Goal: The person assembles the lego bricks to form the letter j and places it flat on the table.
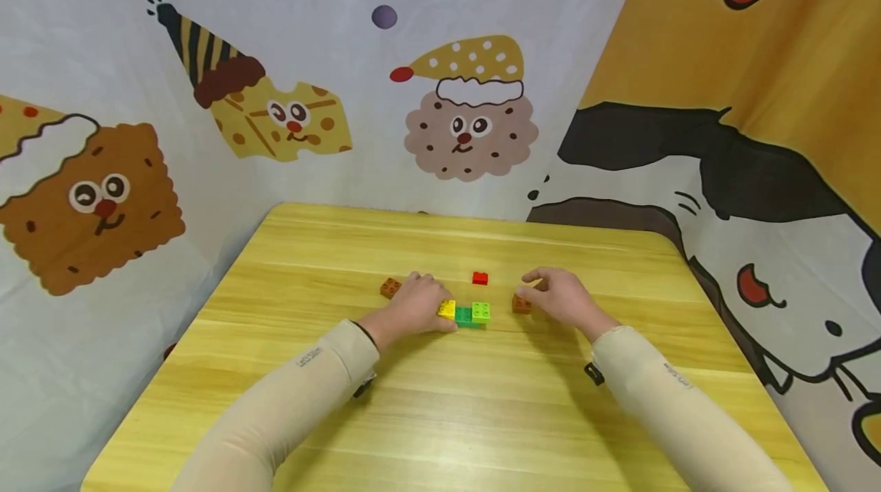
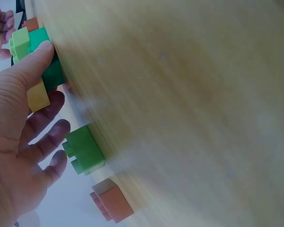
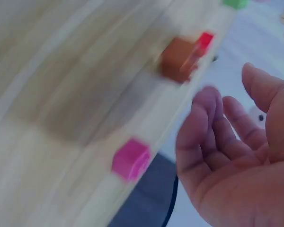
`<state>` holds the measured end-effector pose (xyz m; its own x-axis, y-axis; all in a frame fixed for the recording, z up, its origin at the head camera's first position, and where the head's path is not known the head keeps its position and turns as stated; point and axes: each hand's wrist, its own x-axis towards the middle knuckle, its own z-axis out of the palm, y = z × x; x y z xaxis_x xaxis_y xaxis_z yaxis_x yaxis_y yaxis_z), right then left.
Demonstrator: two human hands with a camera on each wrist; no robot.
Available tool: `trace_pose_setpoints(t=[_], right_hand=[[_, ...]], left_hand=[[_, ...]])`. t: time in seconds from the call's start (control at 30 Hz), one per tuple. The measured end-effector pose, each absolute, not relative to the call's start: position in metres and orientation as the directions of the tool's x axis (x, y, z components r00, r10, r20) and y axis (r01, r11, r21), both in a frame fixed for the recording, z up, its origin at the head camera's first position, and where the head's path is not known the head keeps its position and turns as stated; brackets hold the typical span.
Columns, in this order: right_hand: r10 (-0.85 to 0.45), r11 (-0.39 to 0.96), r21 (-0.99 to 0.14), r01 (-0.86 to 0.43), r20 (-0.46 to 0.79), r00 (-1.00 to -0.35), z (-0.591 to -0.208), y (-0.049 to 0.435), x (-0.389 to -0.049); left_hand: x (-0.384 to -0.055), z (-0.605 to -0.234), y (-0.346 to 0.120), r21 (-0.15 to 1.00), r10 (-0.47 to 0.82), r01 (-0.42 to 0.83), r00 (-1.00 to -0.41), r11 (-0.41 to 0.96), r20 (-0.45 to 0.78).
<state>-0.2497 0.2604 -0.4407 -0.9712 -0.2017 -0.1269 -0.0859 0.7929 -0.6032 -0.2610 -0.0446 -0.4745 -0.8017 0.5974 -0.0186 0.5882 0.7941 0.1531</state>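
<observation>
My left hand (image 1: 416,301) pinches a small build of toy building bricks, with its thumb against the dark green brick (image 2: 54,75) at the bottom. A yellow brick (image 1: 447,309) and a lime green brick (image 1: 480,312) sit on top of that one, at its two ends. To the right, my right hand (image 1: 563,297) hovers beside a brown brick (image 1: 521,304). Its fingers are loosely bent, the thumb apart, and nothing is between them in the right wrist view. A small red brick (image 1: 480,278) lies farther back, between the hands.
Another brown brick (image 1: 390,288) lies left of my left hand. Close to that hand's fingers stands a green brick (image 2: 86,149), seen in the left wrist view. A pink brick (image 3: 132,160) shows in the right wrist view. Patterned cloth (image 1: 330,186) hangs behind the wooden table (image 1: 440,415).
</observation>
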Motion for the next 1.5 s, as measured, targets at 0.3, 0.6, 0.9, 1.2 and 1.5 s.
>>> trace_pose_setpoints(t=[0.3,0.6,0.9,1.2,1.5], right_hand=[[-0.278,0.871,-0.437,-0.226,-0.058,-0.959,-0.457,0.277,-0.254],[-0.337,0.861,-0.407,-0.305,-0.007,-0.941,-0.467,0.26,-0.259],[-0.364,0.798,-0.512,-0.317,0.01,-0.931,-0.451,0.229,-0.255],[-0.407,0.768,-0.526,-0.366,0.041,-0.913,-0.446,0.216,-0.247],[-0.445,0.714,-0.599,-0.362,0.011,-0.895,-0.447,0.212,-0.242]], left_hand=[[-0.262,-0.473,-0.046,0.164,0.589,0.577,-0.807,0.8,-0.034],[-0.262,-0.474,-0.045,0.153,0.603,0.594,-0.798,0.79,-0.02],[-0.262,-0.474,-0.045,0.142,0.602,0.593,-0.798,0.793,-0.022],[-0.262,-0.474,-0.045,0.153,0.6,0.591,-0.8,0.792,-0.019],[-0.262,-0.473,-0.044,0.149,0.597,0.589,-0.802,0.794,-0.016]])
